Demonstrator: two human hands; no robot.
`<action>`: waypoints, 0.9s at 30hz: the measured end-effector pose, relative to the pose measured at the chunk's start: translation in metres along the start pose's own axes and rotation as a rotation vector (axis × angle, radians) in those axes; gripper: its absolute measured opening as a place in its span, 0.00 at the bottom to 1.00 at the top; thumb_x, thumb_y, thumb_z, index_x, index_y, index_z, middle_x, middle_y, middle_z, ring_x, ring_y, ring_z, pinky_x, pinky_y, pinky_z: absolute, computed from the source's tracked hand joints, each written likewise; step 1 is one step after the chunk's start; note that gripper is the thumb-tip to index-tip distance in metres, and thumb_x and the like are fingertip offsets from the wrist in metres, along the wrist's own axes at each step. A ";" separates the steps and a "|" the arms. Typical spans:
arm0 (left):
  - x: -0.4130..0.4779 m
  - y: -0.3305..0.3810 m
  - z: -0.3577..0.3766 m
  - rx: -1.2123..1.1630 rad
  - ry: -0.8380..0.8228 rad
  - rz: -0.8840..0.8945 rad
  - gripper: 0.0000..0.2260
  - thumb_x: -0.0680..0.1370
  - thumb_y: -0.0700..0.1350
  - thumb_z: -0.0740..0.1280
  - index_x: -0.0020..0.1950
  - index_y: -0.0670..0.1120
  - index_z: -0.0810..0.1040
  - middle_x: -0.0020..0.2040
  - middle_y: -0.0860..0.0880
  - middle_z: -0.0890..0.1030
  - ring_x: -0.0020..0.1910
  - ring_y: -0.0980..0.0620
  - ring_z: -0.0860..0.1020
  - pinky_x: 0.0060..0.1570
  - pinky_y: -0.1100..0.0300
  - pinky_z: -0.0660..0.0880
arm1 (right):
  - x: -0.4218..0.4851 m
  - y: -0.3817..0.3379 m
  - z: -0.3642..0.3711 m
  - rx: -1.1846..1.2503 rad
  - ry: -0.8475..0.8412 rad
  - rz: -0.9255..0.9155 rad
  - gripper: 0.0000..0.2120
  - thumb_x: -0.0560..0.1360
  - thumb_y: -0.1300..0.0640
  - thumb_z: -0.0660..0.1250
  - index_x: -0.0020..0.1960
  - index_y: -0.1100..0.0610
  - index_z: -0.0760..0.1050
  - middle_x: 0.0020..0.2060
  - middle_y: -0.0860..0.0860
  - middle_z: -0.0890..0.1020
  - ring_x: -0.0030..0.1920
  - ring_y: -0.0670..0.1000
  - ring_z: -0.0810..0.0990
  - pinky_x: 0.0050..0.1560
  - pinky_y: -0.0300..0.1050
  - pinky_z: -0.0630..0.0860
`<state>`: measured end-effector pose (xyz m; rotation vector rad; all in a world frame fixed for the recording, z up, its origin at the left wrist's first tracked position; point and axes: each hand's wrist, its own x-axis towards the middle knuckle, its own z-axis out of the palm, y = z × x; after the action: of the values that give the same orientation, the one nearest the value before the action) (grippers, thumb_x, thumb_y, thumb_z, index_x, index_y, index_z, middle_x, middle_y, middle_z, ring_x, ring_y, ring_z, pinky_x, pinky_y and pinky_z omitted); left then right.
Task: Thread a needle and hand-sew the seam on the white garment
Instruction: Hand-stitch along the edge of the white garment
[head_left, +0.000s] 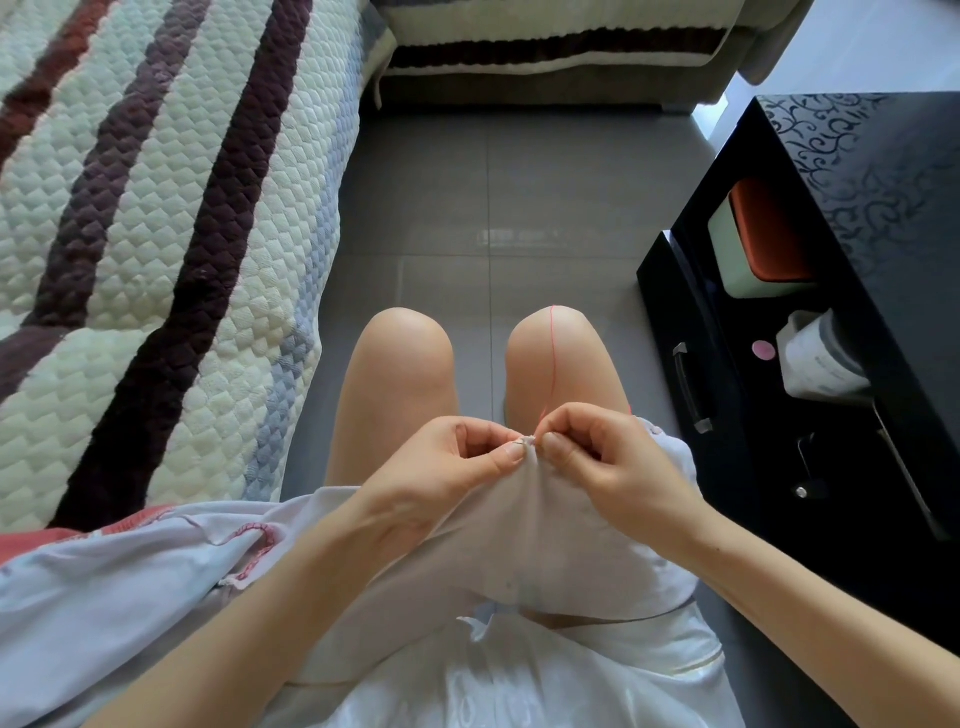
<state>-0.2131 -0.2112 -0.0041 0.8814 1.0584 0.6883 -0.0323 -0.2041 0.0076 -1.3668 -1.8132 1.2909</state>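
Note:
The white garment (524, 525) lies over my lap, bunched up to a small peak between my hands. My left hand (447, 467) pinches that peak of cloth between thumb and forefinger. My right hand (608, 462) pinches at the same spot from the right, where a thin needle (522, 441) pokes through the cloth edge. A pink thread (554, 358) runs from my right fingers up over my right knee.
A quilted striped sofa cover (156, 234) fills the left. A black low table (831, 312) stands at the right, its shelf holding a white-and-orange box (758, 244) and a white container (821, 358). Grey tiled floor (493, 208) lies ahead.

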 end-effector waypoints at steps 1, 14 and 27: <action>0.000 0.000 -0.001 0.000 0.002 -0.001 0.09 0.72 0.45 0.69 0.46 0.43 0.85 0.46 0.43 0.85 0.46 0.53 0.81 0.50 0.62 0.77 | -0.001 0.000 -0.001 -0.017 -0.003 -0.015 0.08 0.77 0.61 0.64 0.41 0.51 0.76 0.32 0.42 0.80 0.37 0.41 0.78 0.42 0.38 0.74; 0.003 0.001 0.001 -0.052 0.050 -0.004 0.06 0.71 0.43 0.73 0.44 0.42 0.84 0.43 0.44 0.84 0.43 0.52 0.80 0.48 0.62 0.77 | -0.002 -0.005 -0.001 -0.372 0.203 -0.181 0.04 0.71 0.54 0.66 0.41 0.49 0.80 0.33 0.39 0.82 0.35 0.39 0.79 0.37 0.41 0.76; 0.002 0.007 -0.002 0.139 0.003 0.134 0.07 0.71 0.45 0.72 0.42 0.41 0.84 0.39 0.45 0.80 0.42 0.50 0.74 0.46 0.53 0.69 | 0.012 -0.009 0.008 -0.590 0.267 -0.783 0.10 0.76 0.64 0.62 0.40 0.58 0.80 0.41 0.51 0.81 0.43 0.56 0.79 0.57 0.57 0.69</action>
<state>-0.2146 -0.2058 0.0003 1.0791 1.0667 0.7341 -0.0478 -0.1960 0.0111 -0.8421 -2.2687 0.1675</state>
